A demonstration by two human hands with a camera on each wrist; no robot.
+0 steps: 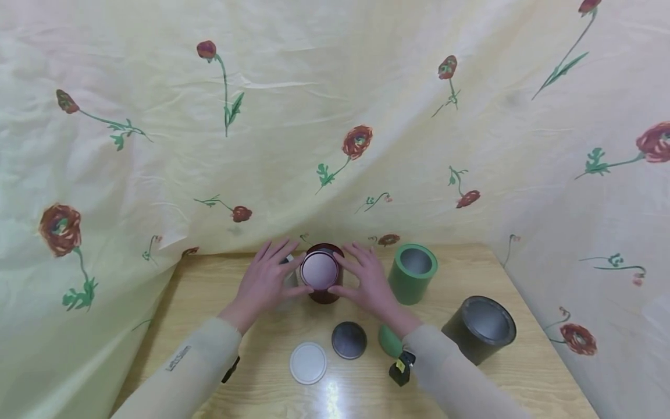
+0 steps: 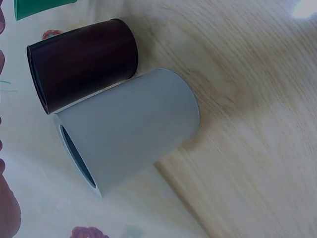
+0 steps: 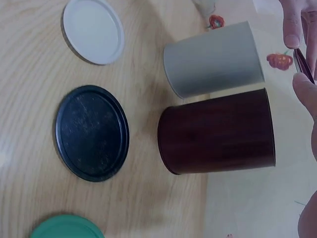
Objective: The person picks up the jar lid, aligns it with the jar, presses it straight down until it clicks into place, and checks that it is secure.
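Note:
A round dark red lid (image 1: 320,270) hangs over the mouth of the dark red canister (image 1: 324,297), overlapping it in the head view. My left hand (image 1: 268,280) holds its left edge between thumb and fingers. On the opposite edge, my right hand (image 1: 370,281) grips it the same way. The lid (image 3: 303,65) shows as a thin edge between fingertips at the right wrist view's upper right. Close by the red canister (image 2: 84,64) stands a light grey canister (image 2: 131,129), mostly hidden behind my left hand in the head view.
A green canister (image 1: 412,276) and a black canister (image 1: 478,330) stand uncovered at the right. A white lid (image 1: 308,363), a black lid (image 1: 349,340) and a partly hidden green lid (image 1: 389,341) lie nearer me. Flowered cloth (image 1: 293,145) borders the table behind and at the sides.

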